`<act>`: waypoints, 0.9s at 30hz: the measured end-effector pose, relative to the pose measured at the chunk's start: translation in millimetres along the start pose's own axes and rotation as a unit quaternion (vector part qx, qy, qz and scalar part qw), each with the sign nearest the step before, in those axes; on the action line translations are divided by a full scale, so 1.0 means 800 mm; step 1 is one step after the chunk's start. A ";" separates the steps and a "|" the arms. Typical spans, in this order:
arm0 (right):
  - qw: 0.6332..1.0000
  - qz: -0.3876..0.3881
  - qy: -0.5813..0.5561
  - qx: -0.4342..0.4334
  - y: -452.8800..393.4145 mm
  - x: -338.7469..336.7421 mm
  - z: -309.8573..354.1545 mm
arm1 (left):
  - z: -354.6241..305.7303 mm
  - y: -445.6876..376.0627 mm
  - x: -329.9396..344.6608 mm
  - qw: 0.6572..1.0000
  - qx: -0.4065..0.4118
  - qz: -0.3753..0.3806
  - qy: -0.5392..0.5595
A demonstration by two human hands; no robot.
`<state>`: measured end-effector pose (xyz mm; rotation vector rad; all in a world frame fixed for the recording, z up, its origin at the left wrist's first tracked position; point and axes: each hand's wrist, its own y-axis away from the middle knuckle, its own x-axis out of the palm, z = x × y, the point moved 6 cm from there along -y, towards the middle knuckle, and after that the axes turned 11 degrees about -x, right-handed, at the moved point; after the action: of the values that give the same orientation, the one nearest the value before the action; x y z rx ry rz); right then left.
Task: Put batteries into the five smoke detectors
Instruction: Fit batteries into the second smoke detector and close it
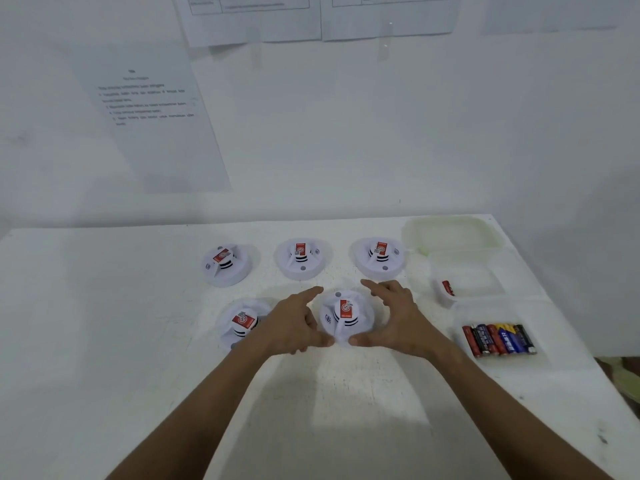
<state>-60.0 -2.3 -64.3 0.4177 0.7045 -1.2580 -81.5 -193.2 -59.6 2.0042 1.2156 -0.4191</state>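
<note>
**Five detectors, both hands round one**

Smoke detectors number five on the white table (104,341): three in a back row (225,264) (302,258) (380,257), two in front (242,323) (346,315). The left hand (294,327) and right hand (394,323) cup the front right detector from either side, fingers spread and lightly curved, thumbs at its near edge. To the right stand three clear containers: one (485,308) holding a row of batteries (498,339), one (464,275) showing a red item, and one (450,233) farthest back.
</note>
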 end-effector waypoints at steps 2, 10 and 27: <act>1.000 -0.009 0.001 -0.027 -0.009 -0.003 0.020 | -0.003 0.011 -0.025 0.999 0.012 -0.042 -0.028; 0.987 0.060 -0.053 -0.138 -0.069 0.059 0.115 | 0.056 0.071 -0.119 0.989 -0.003 -0.147 -0.029; 0.984 0.131 -0.003 -0.118 -0.095 0.154 0.138 | 0.150 0.077 -0.118 0.990 -0.043 -0.118 -0.069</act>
<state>-87.8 -182.5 -62.1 0.3003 0.7577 -0.9155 -63.8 -357.1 -56.8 1.7343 1.3636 -0.6008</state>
